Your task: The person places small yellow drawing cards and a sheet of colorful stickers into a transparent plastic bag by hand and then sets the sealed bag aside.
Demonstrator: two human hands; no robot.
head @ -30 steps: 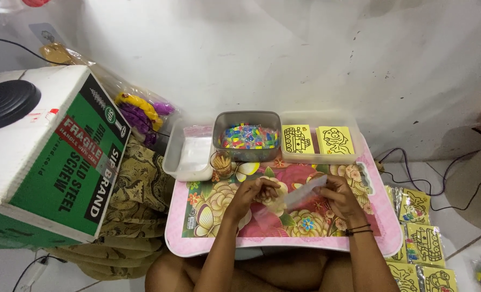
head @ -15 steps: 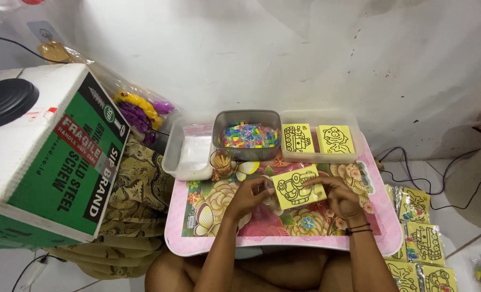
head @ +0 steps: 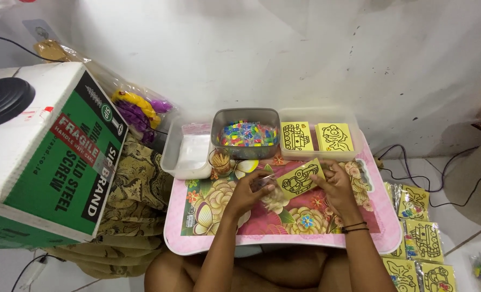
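Between our left hand [head: 247,190] and right hand [head: 335,186] we see a yellow card [head: 300,178] with a black line drawing. Under them lies a pink tray table [head: 284,246] with a floral pattern of cream, red and green. Just beyond our fingers, a grey tub [head: 245,134] holds multicoloured bits, and a clear tub [head: 317,135] holds 2 more yellow cards. Far off our left hand stands a green and white box [head: 46,157].

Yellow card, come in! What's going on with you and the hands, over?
Left hand and right hand both grip the yellow card. Card tilted above the flowered tray. Nothing in the way.
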